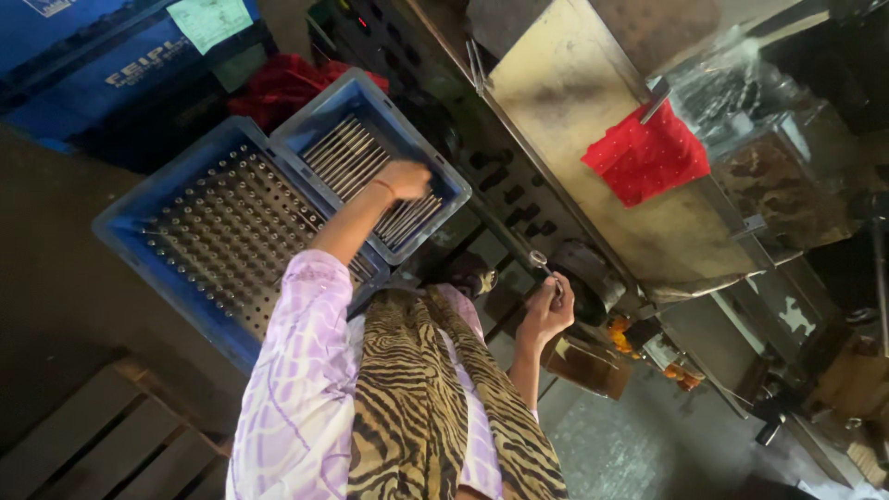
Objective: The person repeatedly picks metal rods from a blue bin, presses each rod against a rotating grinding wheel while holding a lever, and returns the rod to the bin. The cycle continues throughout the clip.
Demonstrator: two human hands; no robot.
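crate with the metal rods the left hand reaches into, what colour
Blue crate, clearest in the head view.

A single head-worn camera provides the only view. It looks steeply down over the wearer's torso, with the frame rotated so that the floor runs diagonally. The left hand point(404, 178) appears upper centre, over a blue crate point(190, 162); the right hand point(546, 310) sits near frame centre, close to the lens. A machine housing point(593, 120) fills the upper right. There is no second view, so no overlap exists.
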